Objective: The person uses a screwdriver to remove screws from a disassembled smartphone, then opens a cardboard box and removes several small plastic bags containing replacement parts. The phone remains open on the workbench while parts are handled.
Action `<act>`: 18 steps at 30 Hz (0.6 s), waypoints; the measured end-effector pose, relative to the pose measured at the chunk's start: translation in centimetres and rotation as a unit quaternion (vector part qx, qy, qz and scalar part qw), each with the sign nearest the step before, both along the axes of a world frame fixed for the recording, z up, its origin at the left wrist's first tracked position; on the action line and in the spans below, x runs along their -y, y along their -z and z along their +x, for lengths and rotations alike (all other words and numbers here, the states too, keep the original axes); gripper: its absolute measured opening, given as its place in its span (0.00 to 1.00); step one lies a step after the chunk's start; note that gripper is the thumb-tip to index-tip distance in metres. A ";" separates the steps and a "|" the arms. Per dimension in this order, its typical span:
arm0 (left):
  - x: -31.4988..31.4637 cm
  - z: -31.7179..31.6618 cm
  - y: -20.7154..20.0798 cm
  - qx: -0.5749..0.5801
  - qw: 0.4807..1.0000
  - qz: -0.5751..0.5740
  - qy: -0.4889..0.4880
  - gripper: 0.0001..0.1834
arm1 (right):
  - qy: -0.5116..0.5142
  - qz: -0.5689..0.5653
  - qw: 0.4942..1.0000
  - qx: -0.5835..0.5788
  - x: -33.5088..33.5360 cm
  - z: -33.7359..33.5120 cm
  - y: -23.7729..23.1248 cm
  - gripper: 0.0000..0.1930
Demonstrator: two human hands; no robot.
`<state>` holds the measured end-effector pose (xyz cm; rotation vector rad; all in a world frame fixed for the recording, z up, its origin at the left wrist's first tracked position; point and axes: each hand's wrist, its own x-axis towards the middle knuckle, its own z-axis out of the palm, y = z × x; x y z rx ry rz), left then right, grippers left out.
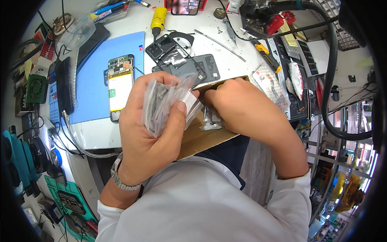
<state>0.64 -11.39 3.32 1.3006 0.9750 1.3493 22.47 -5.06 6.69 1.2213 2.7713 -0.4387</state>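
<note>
A stack of small clear plastic bags is gripped in my left hand, its thumb pressed across the front of them. Small flat parts show faintly through the plastic. My right hand reaches into an open cardboard box close to my body. Its fingers are bent down inside the box and mostly hidden, so what they touch does not show. Beside those fingers, more clear bags lie in the box.
An opened phone lies on a blue mat at the left. Phone back covers, a yellow bottle and a metal rod lie beyond the box. Bubble wrap and a yellow-black screwdriver sit at the right.
</note>
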 end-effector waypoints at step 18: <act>-0.2 0.0 -0.4 -0.127 0.989 0.059 -0.044 0.18 | 0.158 -0.161 0.888 -0.401 0.1 0.3 -2.8 0.06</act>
